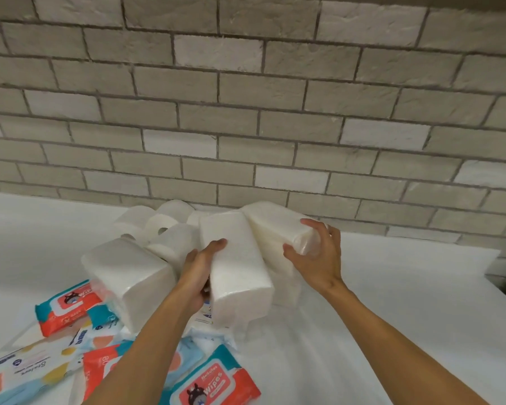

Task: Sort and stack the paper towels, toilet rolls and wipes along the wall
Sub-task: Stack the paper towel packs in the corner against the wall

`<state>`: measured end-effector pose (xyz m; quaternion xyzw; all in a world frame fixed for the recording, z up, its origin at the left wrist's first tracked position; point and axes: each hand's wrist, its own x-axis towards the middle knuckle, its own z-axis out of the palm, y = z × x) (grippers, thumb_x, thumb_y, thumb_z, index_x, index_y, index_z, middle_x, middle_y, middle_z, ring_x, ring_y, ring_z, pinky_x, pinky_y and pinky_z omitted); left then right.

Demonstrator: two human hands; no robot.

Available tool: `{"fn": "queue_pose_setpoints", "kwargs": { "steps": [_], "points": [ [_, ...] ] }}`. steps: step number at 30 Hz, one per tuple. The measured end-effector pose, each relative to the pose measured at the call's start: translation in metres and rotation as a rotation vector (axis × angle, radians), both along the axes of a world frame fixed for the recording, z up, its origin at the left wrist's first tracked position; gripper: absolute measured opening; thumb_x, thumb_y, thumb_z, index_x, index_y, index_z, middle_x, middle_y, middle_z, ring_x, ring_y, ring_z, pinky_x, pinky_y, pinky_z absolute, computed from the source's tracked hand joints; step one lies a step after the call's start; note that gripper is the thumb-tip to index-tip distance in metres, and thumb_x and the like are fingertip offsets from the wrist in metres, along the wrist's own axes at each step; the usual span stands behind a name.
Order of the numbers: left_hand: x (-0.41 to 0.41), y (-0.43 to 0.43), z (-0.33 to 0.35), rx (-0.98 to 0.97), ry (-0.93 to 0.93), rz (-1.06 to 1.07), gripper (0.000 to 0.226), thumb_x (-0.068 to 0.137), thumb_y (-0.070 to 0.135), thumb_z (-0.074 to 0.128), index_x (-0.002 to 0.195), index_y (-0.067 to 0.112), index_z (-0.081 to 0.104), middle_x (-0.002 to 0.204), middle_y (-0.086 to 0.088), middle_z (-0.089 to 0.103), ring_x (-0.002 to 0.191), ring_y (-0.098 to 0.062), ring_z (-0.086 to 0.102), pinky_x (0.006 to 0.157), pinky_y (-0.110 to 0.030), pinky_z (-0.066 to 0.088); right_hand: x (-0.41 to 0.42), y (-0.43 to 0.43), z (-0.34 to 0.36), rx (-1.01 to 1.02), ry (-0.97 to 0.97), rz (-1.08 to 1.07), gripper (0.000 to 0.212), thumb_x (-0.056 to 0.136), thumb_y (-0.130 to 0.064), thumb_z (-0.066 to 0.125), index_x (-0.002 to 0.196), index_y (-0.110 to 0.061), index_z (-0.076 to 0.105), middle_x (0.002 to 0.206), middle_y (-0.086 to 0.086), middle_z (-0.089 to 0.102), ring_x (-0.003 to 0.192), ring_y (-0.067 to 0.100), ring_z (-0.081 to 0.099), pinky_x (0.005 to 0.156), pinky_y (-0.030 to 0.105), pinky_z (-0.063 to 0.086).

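Note:
A heap of white goods lies on the white table (392, 302) by the brick wall (246, 112). My left hand (200, 270) grips the left side of a wrapped paper towel pack (237, 267) in the middle. My right hand (319, 252) holds the near end of a second pack (275, 226) that leans toward the wall. A third pack (126, 279) lies to the left. Several toilet rolls (164, 229) sit behind them against the wall. Several wipes packs in red, teal and pale blue (214, 381) are scattered at the lower left.
The table ends at a right-hand edge (491, 270), with a dark gap beyond it. White tabletop stretches to the right of the heap and to its far left along the wall.

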<state>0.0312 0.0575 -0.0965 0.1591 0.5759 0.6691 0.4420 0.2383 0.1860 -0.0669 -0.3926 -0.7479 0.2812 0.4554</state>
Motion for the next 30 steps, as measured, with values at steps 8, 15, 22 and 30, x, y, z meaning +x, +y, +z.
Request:
{"fn": "queue_pose_setpoints", "kwargs": {
  "steps": [8,15,22,30],
  "points": [
    [0.011,0.015,0.016,0.065,0.044,-0.127,0.081,0.05,0.06,0.084,0.116,0.019,0.064,0.111,-0.016,0.072,0.105,-0.039,0.068,0.1,-0.058,0.044,0.042,-0.029,0.016,0.03,0.161,-0.15,0.063,0.065,-0.025,0.088,0.117,-0.039,0.056,0.127,-0.003,0.04,0.106,0.006,0.045,0.084,0.004,0.033],
    [0.047,0.041,0.02,0.075,0.024,-0.331,0.085,0.052,0.062,0.083,0.122,0.021,0.059,0.11,-0.009,0.074,0.101,-0.035,0.07,0.099,-0.058,0.046,0.091,-0.045,0.014,0.048,0.176,-0.318,0.065,0.065,-0.027,0.088,0.12,-0.035,0.056,0.128,-0.002,0.041,0.11,0.011,0.046,0.084,0.008,0.037],
    [0.1,0.061,0.026,0.045,0.073,-0.473,0.077,0.059,0.063,0.076,0.119,0.018,0.06,0.092,-0.005,0.074,0.071,-0.026,0.07,0.049,-0.029,0.047,0.143,-0.057,0.005,0.058,0.174,-0.47,0.065,0.066,-0.025,0.088,0.121,-0.032,0.055,0.128,0.0,0.04,0.109,0.014,0.045,0.088,0.021,0.041],
    [0.169,0.087,0.032,-0.023,0.107,-0.597,0.078,0.06,0.065,0.072,0.116,0.012,0.062,0.085,-0.008,0.062,0.075,-0.025,0.052,0.056,-0.029,0.031,0.209,-0.048,-0.003,0.032,0.167,-0.602,0.064,0.067,-0.026,0.088,0.121,-0.032,0.055,0.13,0.0,0.038,0.106,0.01,0.044,0.092,0.023,0.04]
  ]
}}
